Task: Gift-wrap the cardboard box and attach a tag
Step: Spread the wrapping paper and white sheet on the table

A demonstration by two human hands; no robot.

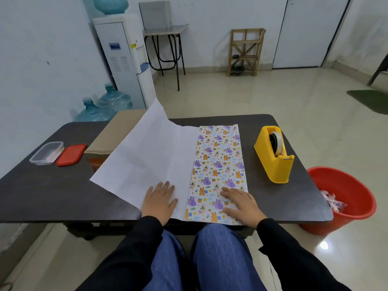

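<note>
Dark table [52, 185], flat hands on wrapping paper [155, 148]

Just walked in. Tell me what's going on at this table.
A seated person has a sheet of wrapping paper spread on the dark table. The left hand lies flat on its white side, and the right hand lies flat on the folded-over printed strip. The cardboard box sits unwrapped at the far left, with the paper's edge leaning up against it. A yellow tape dispenser stands to the right.
</note>
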